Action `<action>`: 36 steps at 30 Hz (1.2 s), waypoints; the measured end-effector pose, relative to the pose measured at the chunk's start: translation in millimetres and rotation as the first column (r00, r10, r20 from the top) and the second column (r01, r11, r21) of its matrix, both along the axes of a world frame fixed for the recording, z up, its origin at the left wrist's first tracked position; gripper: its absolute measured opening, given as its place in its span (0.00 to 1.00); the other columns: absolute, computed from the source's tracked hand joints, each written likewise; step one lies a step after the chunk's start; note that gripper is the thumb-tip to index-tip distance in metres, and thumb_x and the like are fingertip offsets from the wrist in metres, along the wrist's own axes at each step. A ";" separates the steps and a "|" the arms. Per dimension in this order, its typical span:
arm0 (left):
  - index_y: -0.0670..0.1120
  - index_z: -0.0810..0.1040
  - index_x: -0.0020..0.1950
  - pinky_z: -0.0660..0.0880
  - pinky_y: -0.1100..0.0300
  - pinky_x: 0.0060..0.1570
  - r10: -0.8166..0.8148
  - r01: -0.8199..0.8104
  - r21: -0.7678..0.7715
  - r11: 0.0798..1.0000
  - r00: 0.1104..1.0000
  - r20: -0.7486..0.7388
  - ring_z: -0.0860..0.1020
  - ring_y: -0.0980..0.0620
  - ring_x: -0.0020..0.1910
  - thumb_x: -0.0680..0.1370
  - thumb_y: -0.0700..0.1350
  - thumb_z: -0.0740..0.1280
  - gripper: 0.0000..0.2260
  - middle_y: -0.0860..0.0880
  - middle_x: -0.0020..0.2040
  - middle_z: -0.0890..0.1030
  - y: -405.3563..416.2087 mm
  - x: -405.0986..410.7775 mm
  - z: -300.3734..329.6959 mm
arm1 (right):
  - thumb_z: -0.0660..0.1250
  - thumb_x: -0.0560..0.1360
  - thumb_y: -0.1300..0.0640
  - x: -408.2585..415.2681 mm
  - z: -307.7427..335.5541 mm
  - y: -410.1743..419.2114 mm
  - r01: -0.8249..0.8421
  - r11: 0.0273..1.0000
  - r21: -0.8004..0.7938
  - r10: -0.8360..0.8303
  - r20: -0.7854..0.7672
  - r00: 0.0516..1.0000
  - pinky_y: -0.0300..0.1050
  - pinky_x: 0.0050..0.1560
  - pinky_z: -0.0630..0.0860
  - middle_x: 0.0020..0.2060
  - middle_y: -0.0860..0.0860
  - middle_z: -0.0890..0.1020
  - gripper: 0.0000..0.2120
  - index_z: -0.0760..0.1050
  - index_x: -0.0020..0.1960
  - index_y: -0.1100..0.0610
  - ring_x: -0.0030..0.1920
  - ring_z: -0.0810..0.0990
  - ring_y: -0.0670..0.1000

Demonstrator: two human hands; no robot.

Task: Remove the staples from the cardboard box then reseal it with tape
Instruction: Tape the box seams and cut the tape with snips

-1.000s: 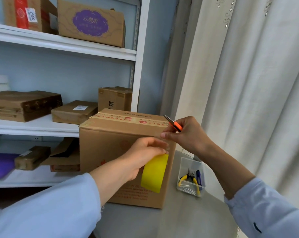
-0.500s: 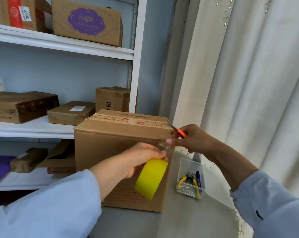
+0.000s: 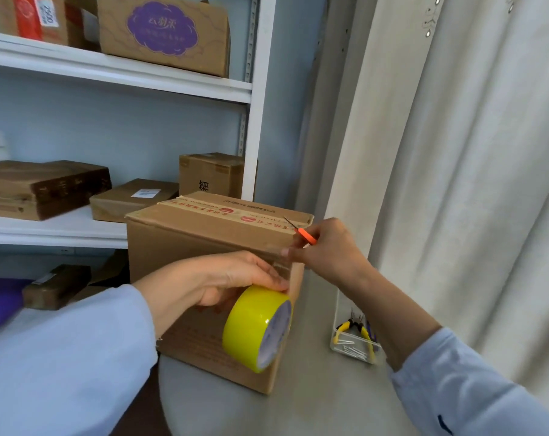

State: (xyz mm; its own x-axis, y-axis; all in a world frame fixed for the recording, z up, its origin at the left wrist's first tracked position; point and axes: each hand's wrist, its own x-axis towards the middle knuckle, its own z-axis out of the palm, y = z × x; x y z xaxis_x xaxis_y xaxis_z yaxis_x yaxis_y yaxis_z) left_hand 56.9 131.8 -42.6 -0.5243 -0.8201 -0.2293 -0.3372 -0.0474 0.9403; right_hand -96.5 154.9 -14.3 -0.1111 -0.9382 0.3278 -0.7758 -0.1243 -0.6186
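On the grey worktop [image 3: 314, 401] stands the cardboard box [image 3: 204, 247], upright, flaps closed, a printed tape strip running across its top. Left hand [image 3: 229, 278] grips the yellow tape roll [image 3: 257, 328] from above, fingers curled over its rim, roll held against the box's near face close to the right vertical edge. A short length of clear tape runs from the roll up that face toward the top corner. Right hand [image 3: 326, 250] is at the box's upper right corner, fingertips pressing where the clear tape ends, fingers closed round an orange-handled cutter [image 3: 301, 231] whose thin blade points up over the box top. Both sleeves light blue. Just right of the box, a small clear tray [image 3: 355, 341] holds yellow-handled pliers [image 3: 355, 328] and some loose metal pins, possibly staples. Behind the box, a white shelf unit [image 3: 109, 73] with several cardboard boxes and parcels. Pale curtain [image 3: 455, 184] hangs at right.
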 end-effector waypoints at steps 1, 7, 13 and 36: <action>0.44 0.81 0.38 0.76 0.62 0.41 0.022 -0.022 0.006 1.000 1.000 -0.003 0.80 0.52 0.35 0.73 0.40 0.72 0.04 0.46 0.36 0.82 2.0 -2.7 0.5 | 0.76 0.69 0.54 -0.5 4.1 1.6 -0.026 1.000 0.018 0.026 0.011 1.000 0.45 0.39 0.76 0.33 0.48 0.79 0.12 0.75 0.30 0.50 0.38 0.79 0.50; 0.45 0.83 0.47 0.76 0.58 0.45 0.096 -0.096 -0.014 0.995 0.995 -0.011 0.80 0.50 0.42 0.71 0.48 0.74 0.09 0.45 0.43 0.83 8.6 -4.5 4.8 | 0.74 0.71 0.58 -12.6 24.8 10.3 -0.158 0.985 0.069 0.151 0.094 0.984 0.30 0.24 0.64 0.30 0.46 0.77 0.06 0.81 0.40 0.60 0.24 0.72 0.41; 0.47 0.83 0.36 0.73 0.59 0.49 0.176 -0.180 -0.015 0.984 0.976 -0.131 0.80 0.51 0.39 0.73 0.48 0.72 0.08 0.47 0.40 0.84 15.1 0.7 -7.7 | 0.73 0.72 0.60 -11.9 18.9 8.5 -0.218 0.973 0.073 0.205 0.152 0.967 0.27 0.24 0.65 0.31 0.45 0.79 0.04 0.82 0.41 0.62 0.25 0.74 0.36; 0.46 0.79 0.49 0.76 0.54 0.46 0.244 -0.236 0.223 0.946 0.970 -0.007 0.78 0.49 0.35 0.74 0.51 0.70 0.10 0.45 0.38 0.81 -11.6 5.0 8.2 | 0.73 0.72 0.57 -9.8 23.5 -26.5 -0.194 0.957 0.215 0.174 0.108 0.979 0.34 0.25 0.65 0.33 0.50 0.77 0.10 0.77 0.35 0.57 0.30 0.69 0.46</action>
